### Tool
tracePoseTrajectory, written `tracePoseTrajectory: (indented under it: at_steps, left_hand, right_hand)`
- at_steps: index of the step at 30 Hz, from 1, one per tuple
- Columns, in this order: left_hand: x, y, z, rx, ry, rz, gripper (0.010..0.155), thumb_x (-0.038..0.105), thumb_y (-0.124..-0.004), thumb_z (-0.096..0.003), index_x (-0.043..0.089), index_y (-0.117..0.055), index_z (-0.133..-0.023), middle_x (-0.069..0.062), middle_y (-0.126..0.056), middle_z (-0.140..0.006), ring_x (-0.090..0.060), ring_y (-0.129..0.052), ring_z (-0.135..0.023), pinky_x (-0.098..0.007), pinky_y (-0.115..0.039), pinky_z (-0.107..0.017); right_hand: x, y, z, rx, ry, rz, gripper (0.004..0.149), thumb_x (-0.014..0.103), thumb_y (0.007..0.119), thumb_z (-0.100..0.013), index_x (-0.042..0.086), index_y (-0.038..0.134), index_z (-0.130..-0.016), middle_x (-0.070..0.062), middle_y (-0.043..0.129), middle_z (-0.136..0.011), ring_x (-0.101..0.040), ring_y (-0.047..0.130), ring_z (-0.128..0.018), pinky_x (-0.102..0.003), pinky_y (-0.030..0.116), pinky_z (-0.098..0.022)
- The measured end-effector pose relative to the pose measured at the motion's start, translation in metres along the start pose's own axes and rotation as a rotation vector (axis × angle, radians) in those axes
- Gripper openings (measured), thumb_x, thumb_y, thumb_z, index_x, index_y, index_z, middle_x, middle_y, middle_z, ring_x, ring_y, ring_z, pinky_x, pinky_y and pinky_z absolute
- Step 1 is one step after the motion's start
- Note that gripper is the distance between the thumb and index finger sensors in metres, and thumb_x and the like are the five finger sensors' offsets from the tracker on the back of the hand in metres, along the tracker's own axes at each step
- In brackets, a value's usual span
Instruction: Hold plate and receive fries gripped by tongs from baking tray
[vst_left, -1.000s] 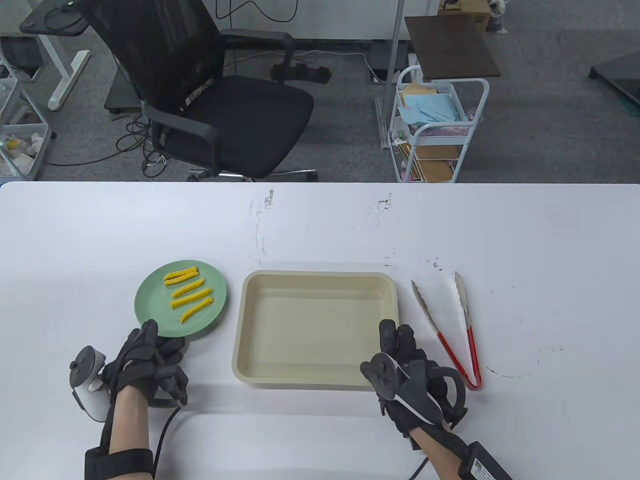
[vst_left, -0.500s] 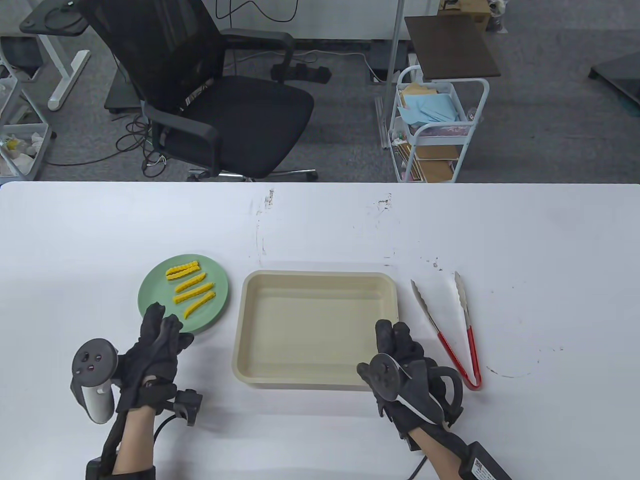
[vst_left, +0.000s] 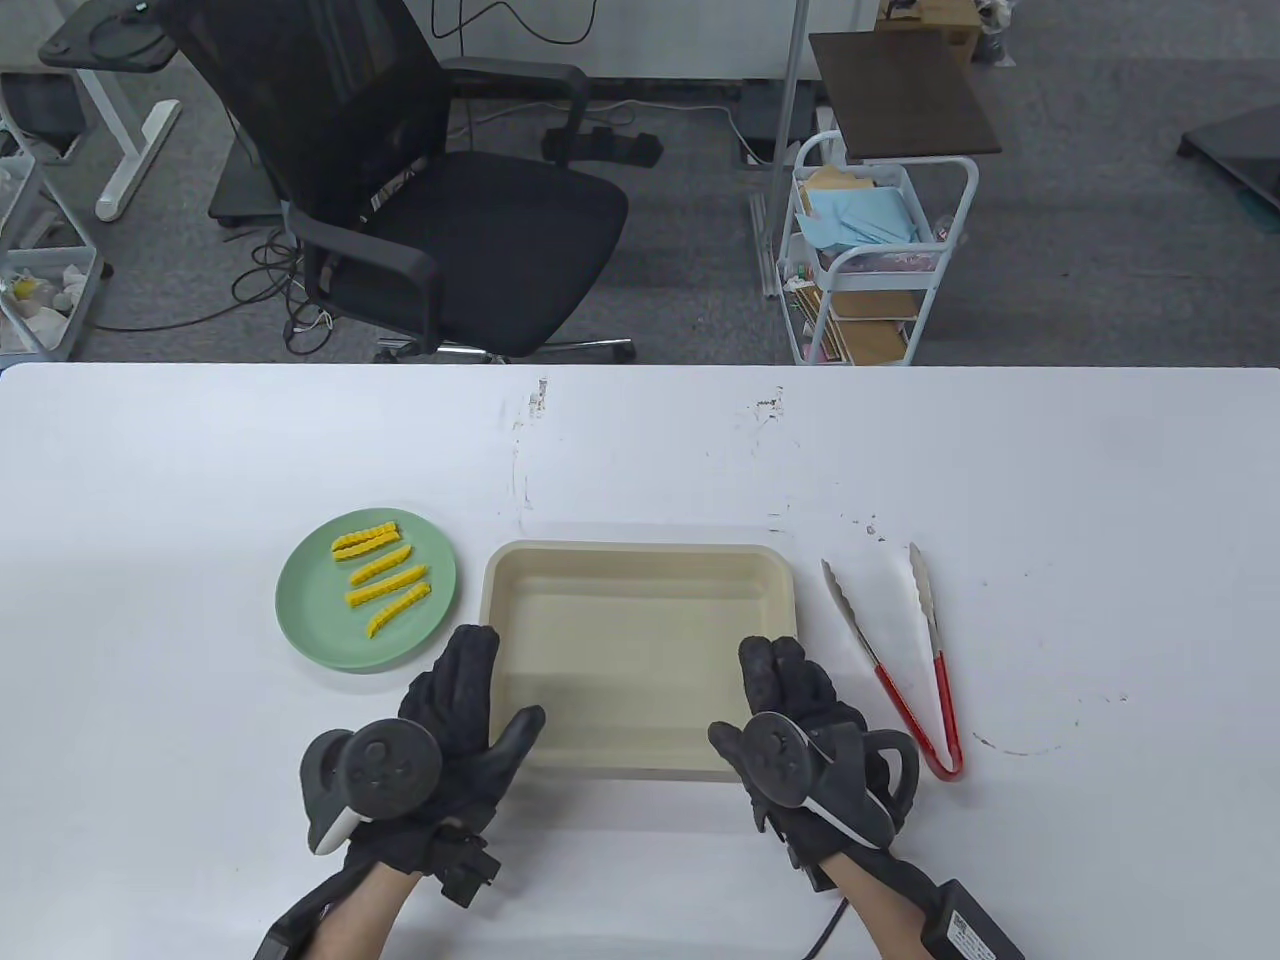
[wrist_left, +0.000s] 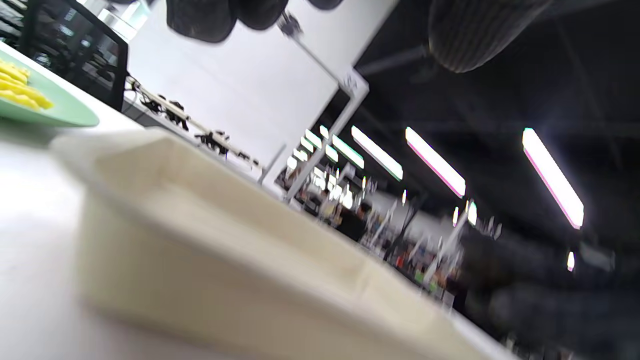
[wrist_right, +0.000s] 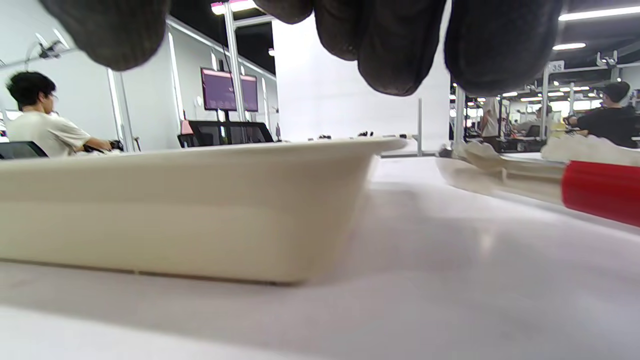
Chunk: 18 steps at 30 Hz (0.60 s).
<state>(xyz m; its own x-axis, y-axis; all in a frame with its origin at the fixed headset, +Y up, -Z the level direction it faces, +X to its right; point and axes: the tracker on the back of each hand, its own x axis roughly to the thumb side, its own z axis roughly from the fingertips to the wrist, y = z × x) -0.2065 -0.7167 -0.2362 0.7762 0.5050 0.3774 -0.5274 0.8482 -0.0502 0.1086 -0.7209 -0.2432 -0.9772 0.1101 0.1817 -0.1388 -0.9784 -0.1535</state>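
**Fries on plate, tray bare inside, tongs lying free**

One green plate (vst_left: 366, 590) sits on the white table (vst_left: 640, 450) just left of the baking tray (vst_left: 640, 660), apart from it by a narrow gap. Four fries (vst_left: 378, 583) lie on it, roughly parallel, long axes running from lower left to upper right.

One cream baking tray, long axis left to right, shows nothing inside. One pair of tongs (vst_left: 905, 655) lies just right of the tray, not touching it: red handles joined at the near end, metal tips splayed toward the far edge.

Left hand (vst_left: 455, 730) is spread flat, fingers extended, thumb out over the tray's near-left corner; it holds nothing and is clear of the plate. Right hand (vst_left: 800, 720) sits at the tray's near-right corner, fingers together pointing away; whether it touches the rim cannot be told. It holds nothing.

Wide bare table lies beyond the tray and to the right of the tongs
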Motion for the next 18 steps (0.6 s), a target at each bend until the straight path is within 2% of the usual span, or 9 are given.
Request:
tracePoseTrajectory:
  at_steps: [2, 8, 18]
  left_hand:
    - [0.002, -0.007, -0.002, -0.054, -0.001, -0.066, 0.086, 0.058, -0.057, -0.0607, 0.009, -0.007, -0.112, -0.023, -0.012, -0.117, -0.052, -0.024, -0.11, -0.077, -0.026, -0.069]
    - [0.012, -0.021, -0.004, -0.12, -0.058, -0.154, 0.083, 0.059, -0.058, -0.0602, 0.013, -0.013, -0.114, -0.017, -0.015, -0.12, -0.047, -0.022, -0.112, -0.076, -0.023, -0.07]
    - [0.016, -0.027, -0.005, -0.154, -0.074, -0.157, 0.085, 0.061, -0.056, -0.0595, 0.013, -0.013, -0.114, -0.018, -0.015, -0.12, -0.047, -0.021, -0.112, -0.075, -0.021, -0.07]
  right_hand:
    - [0.001, 0.001, 0.0, 0.008, -0.003, 0.018, 0.082, 0.061, 0.068, -0.042, 0.02, 0.035, -0.105, -0.013, 0.042, -0.106, -0.042, 0.063, -0.095, -0.061, 0.068, -0.055]
    - [-0.002, 0.013, -0.004, 0.156, 0.013, 0.082, 0.084, 0.062, 0.065, -0.043, 0.024, 0.024, -0.105, -0.012, 0.025, -0.108, -0.044, 0.037, -0.103, -0.069, 0.05, -0.064]
    - [0.002, 0.013, -0.002, 0.173, 0.005, 0.1, 0.084, 0.063, 0.064, -0.043, 0.024, 0.024, -0.105, -0.014, 0.023, -0.108, -0.046, 0.035, -0.103, -0.07, 0.047, -0.064]
